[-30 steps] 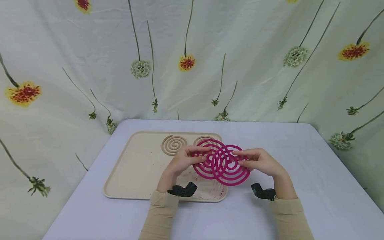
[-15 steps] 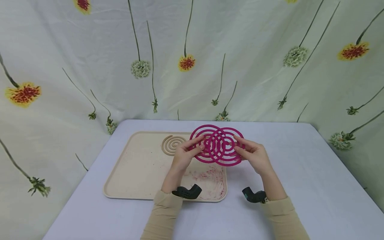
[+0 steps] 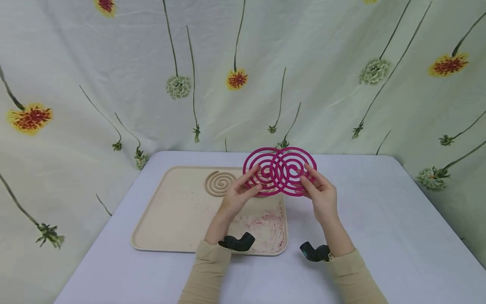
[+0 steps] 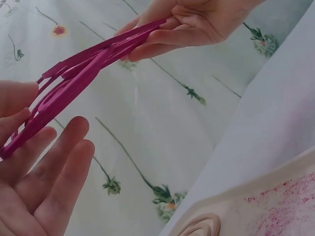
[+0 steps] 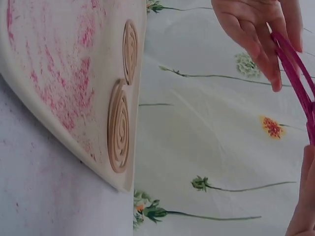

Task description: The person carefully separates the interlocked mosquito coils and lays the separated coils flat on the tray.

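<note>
Two interlocked magenta mosquito coils are raised above the tray's far right corner in the head view. My left hand (image 3: 230,200) pinches the left coil (image 3: 267,171) between thumb and fingers. The right coil (image 3: 294,170) is pinched by my right hand (image 3: 325,198). Their rings overlap in the middle. Seen edge-on in the left wrist view, the magenta coils (image 4: 74,81) form a thin slanted stack spanning both hands. A tan coil (image 3: 220,184) lies flat on the tray; a second tan coil (image 5: 119,130) shows beside it in the right wrist view.
The beige tray (image 3: 171,215) has raised rims and magenta crumbs scattered over its right part. It rests on a white-covered table (image 3: 364,219). A flower-printed cloth (image 3: 322,84) hangs behind the table's far edge. Dark cameras are strapped at both wrists.
Both hands have lifted the magenta coils up and away from the body. The coils now stand more upright, side by side at one height. My right hand has shifted inward, fingers pointing higher.
</note>
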`<state>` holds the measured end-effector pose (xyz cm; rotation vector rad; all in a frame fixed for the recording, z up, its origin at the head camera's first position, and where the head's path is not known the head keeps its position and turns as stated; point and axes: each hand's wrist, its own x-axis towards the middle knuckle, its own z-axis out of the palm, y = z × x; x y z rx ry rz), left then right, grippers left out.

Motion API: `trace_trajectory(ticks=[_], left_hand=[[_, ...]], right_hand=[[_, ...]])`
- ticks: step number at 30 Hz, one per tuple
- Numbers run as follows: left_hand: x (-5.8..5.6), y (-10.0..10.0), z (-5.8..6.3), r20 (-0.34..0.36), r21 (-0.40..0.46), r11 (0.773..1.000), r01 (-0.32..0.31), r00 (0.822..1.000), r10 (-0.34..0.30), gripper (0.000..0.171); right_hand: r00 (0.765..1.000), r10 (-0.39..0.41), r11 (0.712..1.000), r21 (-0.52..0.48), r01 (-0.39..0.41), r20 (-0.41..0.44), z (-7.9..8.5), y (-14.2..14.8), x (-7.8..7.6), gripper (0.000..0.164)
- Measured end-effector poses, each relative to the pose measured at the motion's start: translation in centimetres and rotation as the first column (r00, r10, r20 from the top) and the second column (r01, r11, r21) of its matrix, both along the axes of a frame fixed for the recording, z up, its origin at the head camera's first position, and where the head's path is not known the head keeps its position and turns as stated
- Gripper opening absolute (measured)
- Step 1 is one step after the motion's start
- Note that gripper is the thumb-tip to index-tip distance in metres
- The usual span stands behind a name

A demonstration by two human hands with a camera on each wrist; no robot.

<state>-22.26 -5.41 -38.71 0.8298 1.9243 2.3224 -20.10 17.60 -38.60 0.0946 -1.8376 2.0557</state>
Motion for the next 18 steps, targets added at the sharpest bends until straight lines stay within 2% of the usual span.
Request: trace_trajectory(ticks=[3,5,8,11,13,15,16,18], left_hand=[[0.0,-0.7,0.1,0.014,-0.041,0.998,-0.04,0.999,0.041,0.04],[-0.1,-1.1,0.1,0.016,-0.076,0.995,-0.064,0.998,0.066,0.034],[-0.1,-1.7,0.2,-0.003,-0.131,0.99,-0.051,0.999,0.051,0.028],[-0.2,-1.9,0.2,-0.049,-0.204,0.979,0.001,0.999,-0.011,0.027],[-0.2,-1.9,0.2,-0.075,-0.256,0.965,0.054,0.994,-0.075,0.028],[-0.2,-1.9,0.2,-0.087,-0.309,0.946,0.102,0.987,-0.134,0.029],[-0.3,-1.9,0.1,-0.085,-0.328,0.938,0.116,0.985,-0.152,0.029],[-0.2,-1.9,0.0,-0.066,-0.352,0.928,0.124,0.985,-0.156,0.03]], right_hand=[[0.993,0.115,0.986,0.121,-0.116,0.019,0.3,0.9,0.1,0.042],[0.975,0.222,0.951,0.212,-0.223,0.028,0.5,1.7,0.2,0.041],[0.919,0.391,0.863,0.327,-0.386,0.051,0.6,3.0,0.3,0.039],[0.859,0.502,0.766,0.409,-0.496,0.101,0.8,4.0,0.4,0.035],[0.825,0.546,0.712,0.437,-0.55,0.149,0.8,4.4,0.4,0.034],[0.803,0.567,0.677,0.451,-0.581,0.185,0.9,4.7,0.4,0.034],[0.801,0.564,0.669,0.457,-0.586,0.201,0.9,4.8,0.4,0.034],[0.81,0.544,0.675,0.459,-0.578,0.218,0.8,4.7,0.4,0.036]])
